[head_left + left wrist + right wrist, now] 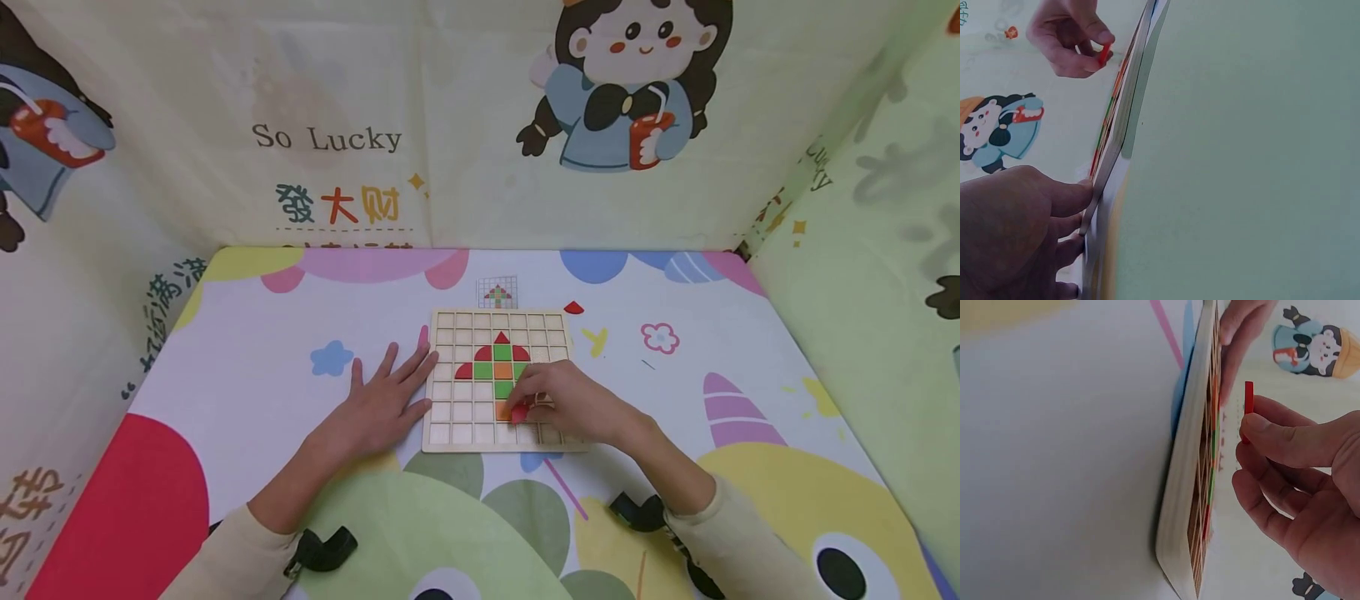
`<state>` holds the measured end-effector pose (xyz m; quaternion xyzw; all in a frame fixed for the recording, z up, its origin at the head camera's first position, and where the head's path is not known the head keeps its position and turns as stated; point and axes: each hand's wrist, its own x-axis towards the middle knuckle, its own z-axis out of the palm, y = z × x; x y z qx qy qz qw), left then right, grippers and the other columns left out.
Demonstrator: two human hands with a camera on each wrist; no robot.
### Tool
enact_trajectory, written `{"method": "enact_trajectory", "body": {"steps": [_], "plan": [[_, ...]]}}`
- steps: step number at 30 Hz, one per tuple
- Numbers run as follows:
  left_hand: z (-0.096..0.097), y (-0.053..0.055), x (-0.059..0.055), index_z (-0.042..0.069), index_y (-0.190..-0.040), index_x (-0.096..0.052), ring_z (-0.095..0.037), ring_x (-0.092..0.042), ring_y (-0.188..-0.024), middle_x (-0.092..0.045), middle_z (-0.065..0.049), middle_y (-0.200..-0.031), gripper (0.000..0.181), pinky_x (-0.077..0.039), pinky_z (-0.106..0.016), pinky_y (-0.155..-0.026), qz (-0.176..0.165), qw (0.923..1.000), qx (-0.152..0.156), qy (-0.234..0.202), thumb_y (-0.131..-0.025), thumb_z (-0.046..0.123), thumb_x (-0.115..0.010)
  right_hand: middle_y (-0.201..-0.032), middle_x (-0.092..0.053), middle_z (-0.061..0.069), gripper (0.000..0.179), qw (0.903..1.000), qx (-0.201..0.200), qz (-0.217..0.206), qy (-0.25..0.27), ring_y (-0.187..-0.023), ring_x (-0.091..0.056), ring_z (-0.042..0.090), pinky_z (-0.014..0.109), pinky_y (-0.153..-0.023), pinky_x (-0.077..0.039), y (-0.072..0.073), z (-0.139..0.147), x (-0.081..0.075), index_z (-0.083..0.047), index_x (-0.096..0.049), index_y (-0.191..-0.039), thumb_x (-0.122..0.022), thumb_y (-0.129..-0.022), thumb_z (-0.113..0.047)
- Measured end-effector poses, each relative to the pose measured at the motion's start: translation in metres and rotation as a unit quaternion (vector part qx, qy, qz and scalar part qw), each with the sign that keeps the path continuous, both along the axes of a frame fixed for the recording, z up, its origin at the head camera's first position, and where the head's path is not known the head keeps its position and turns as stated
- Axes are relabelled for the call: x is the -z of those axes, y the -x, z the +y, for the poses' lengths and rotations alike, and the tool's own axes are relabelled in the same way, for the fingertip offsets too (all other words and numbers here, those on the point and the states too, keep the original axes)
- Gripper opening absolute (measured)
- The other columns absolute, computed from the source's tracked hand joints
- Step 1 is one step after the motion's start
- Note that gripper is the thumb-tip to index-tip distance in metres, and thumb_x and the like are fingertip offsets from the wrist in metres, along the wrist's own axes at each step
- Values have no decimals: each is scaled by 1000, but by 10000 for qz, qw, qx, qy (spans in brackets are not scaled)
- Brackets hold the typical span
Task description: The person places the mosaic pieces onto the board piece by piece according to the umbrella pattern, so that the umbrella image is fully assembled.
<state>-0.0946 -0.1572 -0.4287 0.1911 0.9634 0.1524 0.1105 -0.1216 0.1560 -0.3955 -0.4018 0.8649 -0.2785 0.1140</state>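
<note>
A wooden grid board (457, 434) lies on the table, with red, green and orange tiles set in its cells in a tree-like pattern. My left hand (382, 406) lies at the board's left edge with fingers spread, its thumb touching the side of the board (1116, 134). Over the board's lower middle, my right hand (577, 402) pinches a small flat red tile (1249, 403) between thumb and index finger. In the right wrist view the tile is held on edge, apart from the board. The right hand covers some of the cells in the head view.
A small printed pattern card (497, 293) lies just behind the board. Another red tile (573, 307) lies on the table past the board's far right corner. The tablecloth (247, 350) carries colourful cartoon prints, and printed cloth walls (480, 192) enclose the table's back and sides.
</note>
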Motion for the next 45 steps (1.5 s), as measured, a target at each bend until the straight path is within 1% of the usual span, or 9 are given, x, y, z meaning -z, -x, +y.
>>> {"method": "enact_trajectory", "body": {"steps": [4,9,12,16,24,32,36,41,45], "plan": [[0,0,0,22,-168,-21,-45,-7,-161,-18,-1,-176,69,-5,-83,-115,4,10000,12,-14,-108,41,-50,-96,-75,-9,29,9998,-106,132,-72,-93,-66,8,27,-84,-55,-5,-5,4,-17,-82,-105,-77,-87,6],[0,0,1,22,-168,-21,-45,-6,-161,-18,-1,-176,69,-4,-83,-115,-29,10000,7,-56,-108,41,-50,-100,-76,-6,33,9997,-181,33,-168,-91,-66,9,23,-79,-56,-9,-11,6,-14,-82,-105,-72,-86,10],[-1,0,1,23,-168,-21,-44,-6,-162,-17,0,-176,70,-4,-83,-116,-54,10000,-11,-64,-108,42,-50,-102,-76,-6,32,9995,-215,-20,-228,-94,-67,10,23,-79,-56,-11,-14,7,-14,-82,-105,-70,-87,9],[-1,1,2,23,-168,-20,-44,-5,-162,-17,0,-176,70,-4,-83,-116,-44,10000,-23,-59,-108,43,-50,-104,-77,-5,28,9992,-232,-10,-337,-99,-67,11,22,-80,-57,-13,-16,5,-12,-82,-107,-73,-88,7],[-1,2,3,23,-168,-20,-43,-6,-162,-17,1,-176,70,-5,-83,-116,6,10000,-21,0,-108,44,-49,-105,-76,-3,21,9980,-276,90,-569,-99,-68,12,22,-83,-58,-17,-18,4,-12,-82,-108,-78,-90,-1],[-1,1,1,22,-168,-21,-44,-6,-161,-17,-1,-176,69,-5,-83,-116,-23,10000,0,5,-108,41,-49,-104,-75,-2,20,9979,-282,138,-558,-98,-69,12,23,-83,-58,-18,-19,5,-11,-82,-107,-77,-91,-1],[-1,0,1,22,-168,-22,-44,-7,-161,-18,-1,-176,68,-6,-83,-116,4,10000,9,-2,-108,41,-49,-101,-75,-4,17,9979,-313,174,-541,-96,-68,10,23,-83,-58,-17,-20,5,-11,-82,-104,-78,-91,-2],[-1,1,2,22,-168,-21,-44,-6,-162,-17,0,-176,68,-4,-83,-116,-20,10000,5,-28,-108,41,-49,-97,-75,-6,13,9969,-448,265,-597,-93,-67,8,23,-83,-57,-17,-19,6,-13,-83,-99,-79,-90,-4],[-1,1,2,23,-168,-20,-44,-5,-162,-17,0,-176,69,-4,-83,-116,-55,10000,-3,-39,-108,42,-49,-99,-75,-5,13,9961,-538,319,-623,-95,-67,9,24,-86,-57,-18,-19,5,-13,-83,-102,-79,-91,-6]]}}
